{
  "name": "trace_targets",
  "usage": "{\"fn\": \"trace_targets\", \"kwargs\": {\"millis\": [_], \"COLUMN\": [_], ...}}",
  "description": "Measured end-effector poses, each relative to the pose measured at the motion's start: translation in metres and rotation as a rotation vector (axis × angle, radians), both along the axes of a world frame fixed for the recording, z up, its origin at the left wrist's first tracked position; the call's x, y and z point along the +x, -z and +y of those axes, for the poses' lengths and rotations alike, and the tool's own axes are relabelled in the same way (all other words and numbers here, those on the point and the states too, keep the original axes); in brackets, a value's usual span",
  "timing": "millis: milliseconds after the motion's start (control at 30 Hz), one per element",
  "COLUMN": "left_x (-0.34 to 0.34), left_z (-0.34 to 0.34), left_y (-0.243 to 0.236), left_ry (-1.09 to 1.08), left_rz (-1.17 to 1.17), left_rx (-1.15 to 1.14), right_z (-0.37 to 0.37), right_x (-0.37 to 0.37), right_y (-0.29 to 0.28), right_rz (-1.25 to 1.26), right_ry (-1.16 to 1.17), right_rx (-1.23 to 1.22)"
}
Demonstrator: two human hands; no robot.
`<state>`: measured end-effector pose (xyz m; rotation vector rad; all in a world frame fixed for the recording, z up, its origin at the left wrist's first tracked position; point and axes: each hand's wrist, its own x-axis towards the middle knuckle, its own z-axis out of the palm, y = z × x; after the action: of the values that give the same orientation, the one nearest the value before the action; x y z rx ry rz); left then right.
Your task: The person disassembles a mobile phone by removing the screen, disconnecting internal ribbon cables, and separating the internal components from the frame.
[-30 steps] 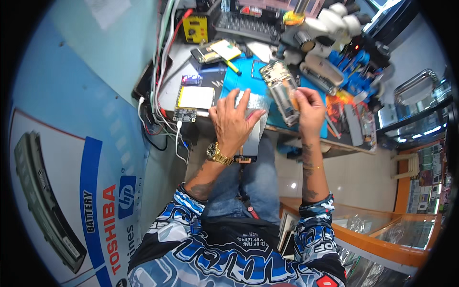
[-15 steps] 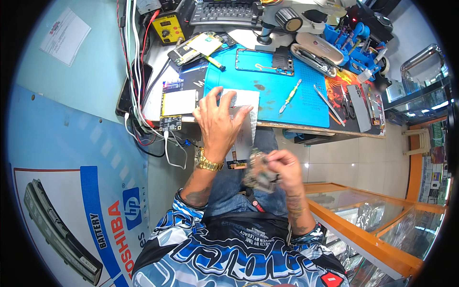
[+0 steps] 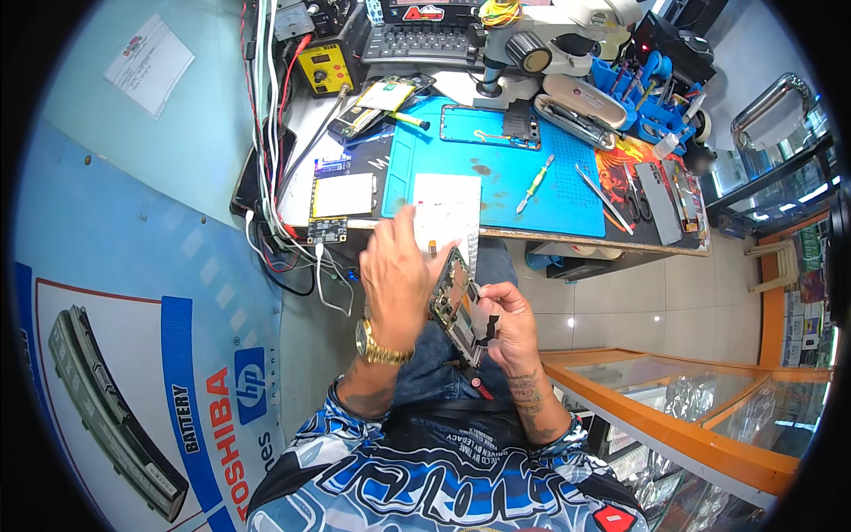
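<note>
My right hand (image 3: pixel 516 332) grips a disassembled phone (image 3: pixel 452 297), tilted over my lap, with exposed board parts and a translucent piece with a black strip near my fingers. My left hand (image 3: pixel 394 284), with a gold watch on the wrist, has its fingers extended and thumb apart beside the phone's upper end; whether it touches it I cannot tell. Behind them a white flat pad (image 3: pixel 448 191) lies at the mat's front edge, a small orange piece showing by my left thumb. An empty phone frame (image 3: pixel 470 124) and a thin double-ended tool (image 3: pixel 535 184) lie on the blue mat (image 3: pixel 567 213).
A board with battery pack (image 3: pixel 341 195) and cables sits left, near a yellow-fronted power unit (image 3: pixel 321 69). A microscope (image 3: pixel 532 49), keyboard (image 3: pixel 425 49), open case (image 3: pixel 572 120), blue organiser (image 3: pixel 651 111) and scissors (image 3: pixel 638 195) crowd the desk. An orange-framed glass showcase (image 3: pixel 674 408) stands right.
My right hand has brought the phone down from above the mat to my lap, turning it. My left hand has slid lower and left, off the flat screen it was pressing.
</note>
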<state>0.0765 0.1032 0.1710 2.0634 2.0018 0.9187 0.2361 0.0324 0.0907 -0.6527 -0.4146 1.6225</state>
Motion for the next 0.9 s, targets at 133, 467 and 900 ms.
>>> {"fn": "trace_targets", "kwargs": {"millis": [133, 467, 900], "left_x": [0.003, 0.003, -0.022], "left_z": [-0.019, -0.011, 0.001], "left_y": [0.005, 0.014, 0.008], "left_ry": [0.055, 0.059, 0.156], "left_rz": [0.038, -0.055, -0.549], "left_rx": [-0.108, -0.132, -0.246], "right_z": [-0.002, -0.005, 0.026], "right_x": [-0.003, -0.008, -0.02], "right_y": [-0.011, -0.042, 0.018], "right_rz": [-0.048, -0.217, -0.194], "right_ry": [-0.024, -0.088, 0.164], "right_rx": [0.027, 0.145, 0.25]}}
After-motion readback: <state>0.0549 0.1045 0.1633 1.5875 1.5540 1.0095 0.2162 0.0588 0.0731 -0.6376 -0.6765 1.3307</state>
